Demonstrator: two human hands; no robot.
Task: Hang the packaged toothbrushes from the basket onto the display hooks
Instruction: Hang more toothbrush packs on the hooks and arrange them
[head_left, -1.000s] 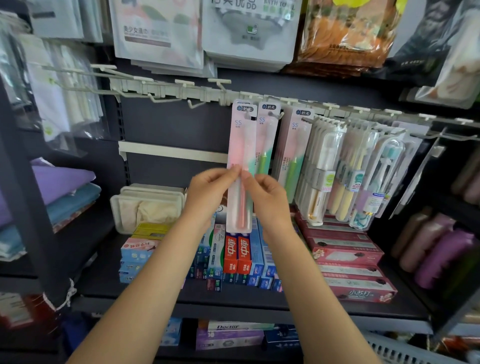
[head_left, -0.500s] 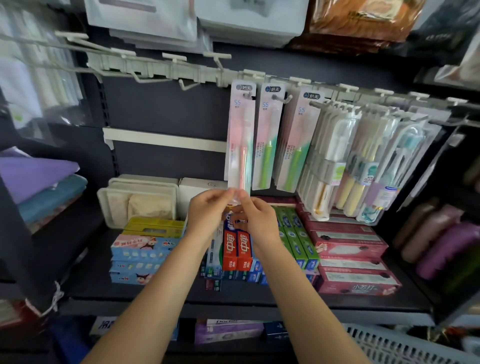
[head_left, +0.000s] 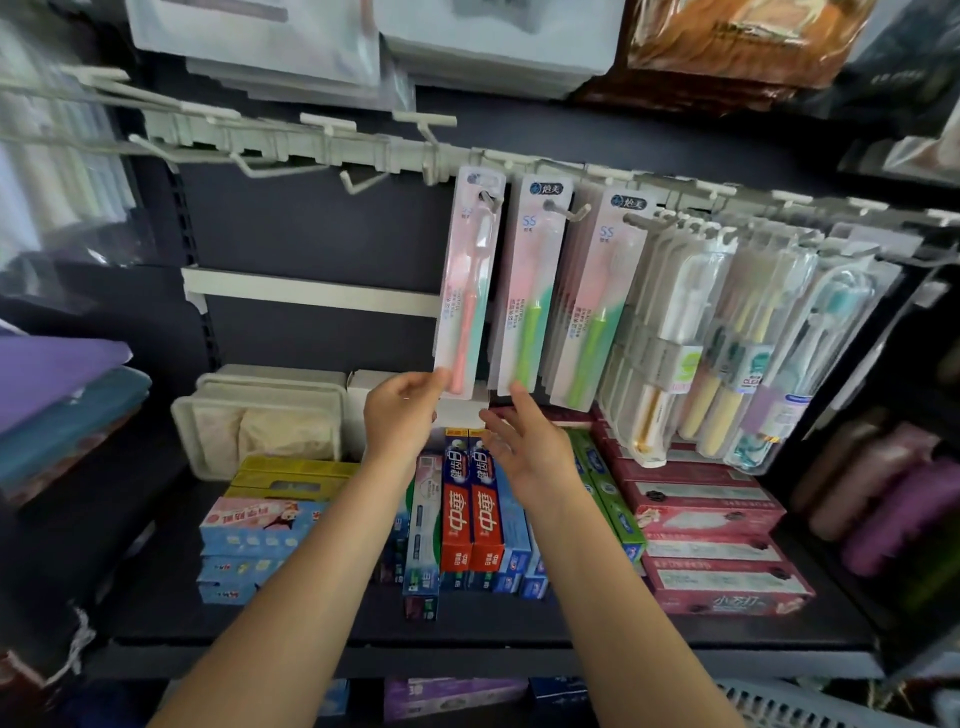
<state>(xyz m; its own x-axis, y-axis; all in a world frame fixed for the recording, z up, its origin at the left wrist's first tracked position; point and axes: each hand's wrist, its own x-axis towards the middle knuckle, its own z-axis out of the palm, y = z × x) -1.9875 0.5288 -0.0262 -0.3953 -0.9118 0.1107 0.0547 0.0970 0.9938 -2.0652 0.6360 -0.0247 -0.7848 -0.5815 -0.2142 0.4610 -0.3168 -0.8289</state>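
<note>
My left hand (head_left: 402, 410) pinches one pink toothbrush pack (head_left: 467, 283) (hooked); right hand (head_left: 524, 447) open; two green packs (head_left: 535, 291) beside.

Basket (head_left: 810, 706) cut off below.

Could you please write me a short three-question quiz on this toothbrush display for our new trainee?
1. True or false: the pink toothbrush pack already hangs on a hook.
2. Which hand touches that pack's lower corner? A) left hand B) right hand C) both
3. Fill in: the two packs hanging just right of the pink one hold ____ handled toothbrushes.

Key: 1 true; 2 A, as the right hand is open and apart from it; 3 green.
</note>
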